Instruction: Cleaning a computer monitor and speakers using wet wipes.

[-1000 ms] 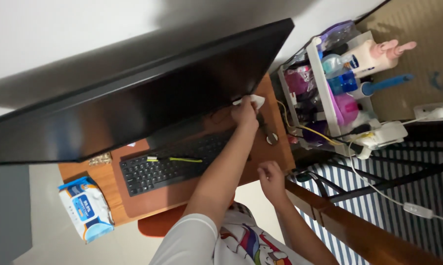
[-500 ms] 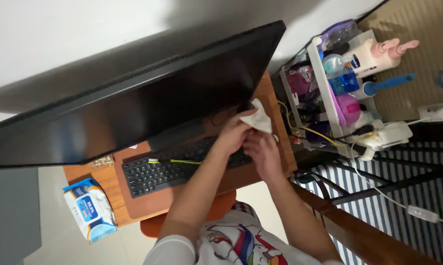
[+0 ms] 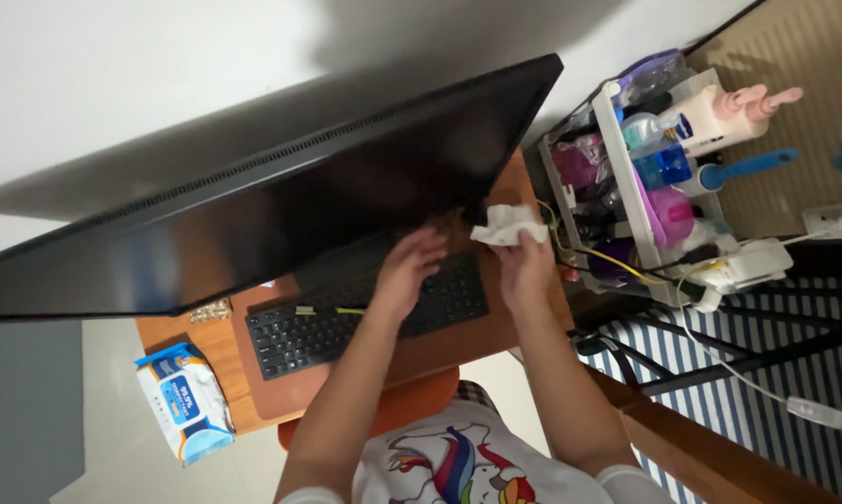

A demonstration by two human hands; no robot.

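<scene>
Head view: the right hand [image 3: 525, 264] holds a crumpled white wipe [image 3: 507, 225], its grip pinched together on the wipe's lower edge. The wipe sits just below the lower right corner of the monitor [image 3: 281, 201], above the right end of the table [image 3: 523, 187], and seems to touch the monitor's edge, though the overlap makes that hard to tell.

The left hand [image 3: 407, 271] is empty, its fingers [image 3: 424, 241] spread apart and reaching up towards the monitor's bottom edge, hovering over the right half of the keyboard [image 3: 365, 317]. Whether the fingertips touch the screen cannot be told.

The monitor is large, black and dark, tilted across most of the frame. The black keyboard lies on a brown mat [image 3: 281, 387] on the wooden table, with a thin yellow-green cable [image 3: 346, 310] lying across its top rows.

A pack of wipes [image 3: 186, 401] in blue and white lies at the table's left end, hanging partly over the edge.

To the right of the table stands a white rack [image 3: 626, 177] crowded with bottles and containers, among them a pink tub [image 3: 673, 207] and a blue brush [image 3: 747, 166]. A white power strip [image 3: 747, 261] with cords rests just below the rack, beside striped blue and white fabric [image 3: 766, 364].
</scene>
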